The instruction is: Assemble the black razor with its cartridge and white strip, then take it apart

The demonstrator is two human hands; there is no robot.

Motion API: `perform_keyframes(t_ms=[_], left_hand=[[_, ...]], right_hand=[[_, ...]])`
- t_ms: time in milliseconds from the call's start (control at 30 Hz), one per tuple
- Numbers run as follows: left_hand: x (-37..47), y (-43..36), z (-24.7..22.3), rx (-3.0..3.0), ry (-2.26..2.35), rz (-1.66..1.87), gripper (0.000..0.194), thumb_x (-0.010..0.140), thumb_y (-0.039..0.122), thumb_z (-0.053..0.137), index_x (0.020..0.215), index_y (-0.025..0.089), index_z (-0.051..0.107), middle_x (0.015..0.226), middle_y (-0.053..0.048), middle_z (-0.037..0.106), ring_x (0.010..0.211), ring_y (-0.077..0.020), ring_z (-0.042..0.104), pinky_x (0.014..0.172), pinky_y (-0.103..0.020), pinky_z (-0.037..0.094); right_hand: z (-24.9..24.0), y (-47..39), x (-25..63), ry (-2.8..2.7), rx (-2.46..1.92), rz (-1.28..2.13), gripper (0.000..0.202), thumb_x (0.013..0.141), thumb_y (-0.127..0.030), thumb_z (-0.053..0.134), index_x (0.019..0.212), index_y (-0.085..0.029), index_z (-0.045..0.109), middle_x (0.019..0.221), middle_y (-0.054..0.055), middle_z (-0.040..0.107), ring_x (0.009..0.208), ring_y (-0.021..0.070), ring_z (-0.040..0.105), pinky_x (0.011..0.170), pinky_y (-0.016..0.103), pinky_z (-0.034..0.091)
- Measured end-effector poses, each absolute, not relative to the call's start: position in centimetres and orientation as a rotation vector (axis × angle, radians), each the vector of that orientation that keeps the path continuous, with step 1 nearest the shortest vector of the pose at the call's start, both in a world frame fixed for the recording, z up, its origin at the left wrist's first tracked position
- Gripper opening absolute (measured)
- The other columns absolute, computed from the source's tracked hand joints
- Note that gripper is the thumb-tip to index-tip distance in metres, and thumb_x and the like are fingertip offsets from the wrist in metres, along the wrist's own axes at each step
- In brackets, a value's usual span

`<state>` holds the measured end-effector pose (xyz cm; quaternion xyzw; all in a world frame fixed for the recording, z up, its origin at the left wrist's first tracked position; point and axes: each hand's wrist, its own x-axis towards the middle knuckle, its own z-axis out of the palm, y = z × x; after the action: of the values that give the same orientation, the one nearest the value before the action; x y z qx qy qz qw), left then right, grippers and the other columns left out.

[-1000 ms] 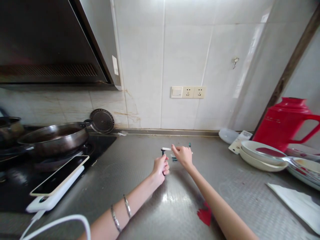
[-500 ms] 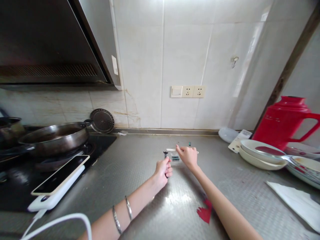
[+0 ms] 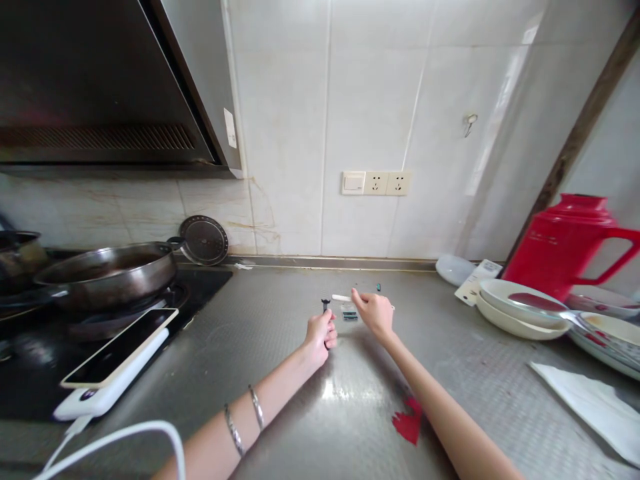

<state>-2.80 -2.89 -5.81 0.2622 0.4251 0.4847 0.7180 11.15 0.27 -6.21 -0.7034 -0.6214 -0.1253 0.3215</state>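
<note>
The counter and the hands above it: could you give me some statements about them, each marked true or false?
1. The left hand holds a dark tool. True.
2. The right hand holds a red stick. False: the stick is white.
3. The phone rests on a white block. True.
4. Two bracelets circle the right forearm. False: they are on the left forearm.
5. The wall switch is beside two sockets. True.

1. The broad grey metal counter (image 3: pixel 270 327) was finely textured and shiny.
2. The red handled plastic jug (image 3: pixel 560 250) looked glossy.
3. The slim white stick (image 3: pixel 342 298) looked smooth, like plastic.
</note>
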Motion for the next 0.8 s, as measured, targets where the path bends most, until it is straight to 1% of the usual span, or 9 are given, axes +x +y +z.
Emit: perform_keyframes(t_ms=[100,267,400,500,700,800], left_hand=[[-2.6,-3.1,-5.9,0.604,0.934,1.054,0.021,0.088,0.026,0.041,0.070,0.015,0.043,0.040,0.011,0.026,0.027,0.0000,0.017,0.034,-0.017,0.006],[-2.4,-3.3,-6.1,0.635,0.919,1.046,0.022,0.083,0.033,0.050,0.070,0.016,0.044,0.040,0.012,0.026,0.027,-0.0002,0.017,0.033,-0.017,0.006],[-2.4,-3.4,-6.2,0.641,0.928,1.050,0.021,0.084,0.032,0.048,0.071,0.016,0.044,0.041,0.012,0.027,0.027,-0.0002,0.016,0.033,-0.017,0.006],[-2.3,-3.5,-6.2,0.669,0.928,1.044,0.022,0.081,0.035,0.051,0.070,0.017,0.044,0.041,0.012,0.026,0.027,-0.0001,0.016,0.033,-0.018,0.006],[-2.0,-3.7,-6.3,0.708,0.919,1.038,0.023,0.081,0.036,0.051,0.070,0.017,0.044,0.041,0.012,0.026,0.028,-0.0002,0.016,0.033,-0.018,0.005],[-2.0,-3.7,-6.2,0.692,0.934,1.038,0.023,0.081,0.036,0.051,0.070,0.017,0.044,0.041,0.012,0.025,0.028,-0.0002,0.016,0.033,-0.018,0.006]], right_hand=[[-6.2,0.2,10.8,-1.684,-1.846,-0.303,0.065,0.086,-0.057,0.026,0.052,-0.019,0.065,0.055,0.008,0.064,0.052,0.0126,0.054,0.049,0.023,0.023],[-6.1,0.3,11.6,-1.652,-1.974,-0.293,0.060,0.085,-0.056,0.030,0.059,-0.019,0.070,0.060,0.010,0.066,0.056,0.0144,0.057,0.049,0.023,0.024],[-5.9,0.2,11.6,-1.658,-1.947,-0.298,0.062,0.086,-0.056,0.028,0.056,-0.019,0.068,0.059,0.009,0.066,0.056,0.0140,0.058,0.048,0.023,0.023],[-6.0,0.1,11.1,-1.722,-1.864,-0.320,0.062,0.086,-0.056,0.028,0.055,-0.019,0.068,0.057,0.008,0.065,0.053,0.0126,0.056,0.048,0.023,0.022],[-6.3,0.3,12.2,-1.626,-1.943,-0.293,0.060,0.086,-0.055,0.030,0.056,-0.019,0.068,0.057,0.009,0.065,0.055,0.0139,0.057,0.047,0.023,0.021],[-6.2,0.2,11.8,-1.663,-1.881,-0.292,0.062,0.086,-0.055,0.028,0.055,-0.019,0.067,0.057,0.009,0.065,0.055,0.0129,0.057,0.048,0.023,0.021]])
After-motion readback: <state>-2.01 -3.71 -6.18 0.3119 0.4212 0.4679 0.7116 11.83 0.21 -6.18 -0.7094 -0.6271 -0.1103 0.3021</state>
